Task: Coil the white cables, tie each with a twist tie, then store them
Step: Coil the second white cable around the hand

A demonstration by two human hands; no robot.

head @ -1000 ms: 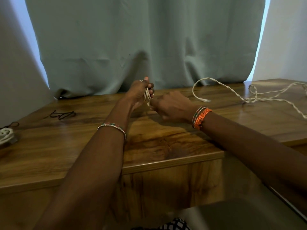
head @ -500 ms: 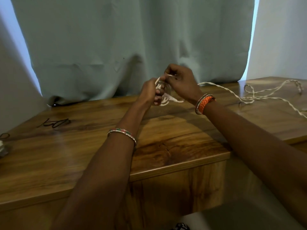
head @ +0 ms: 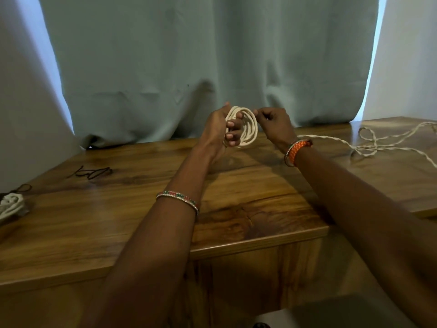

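Note:
A white cable coil (head: 248,129) of several loops hangs above the wooden table (head: 146,209), upright and facing me. My left hand (head: 220,131) holds the coil's left side, fingers curled through the loops. My right hand (head: 273,125) pinches the coil's upper right edge with thumb and forefinger. A second white cable (head: 369,145) lies loose and tangled on the table at the right, running behind my right wrist. A coiled white cable (head: 10,205) rests at the table's far left edge. Dark twist ties (head: 92,172) lie on the table at the left.
A grey-green curtain (head: 212,62) hangs directly behind the table. The table's front edge steps down near my forearms, with a lower wooden panel beneath. Another dark tie (head: 22,188) lies beside the left coil.
Both hands rose from the tabletop, and the cable between them has grown from a small bunch into a round open coil. The loose cable at the right lies much as before.

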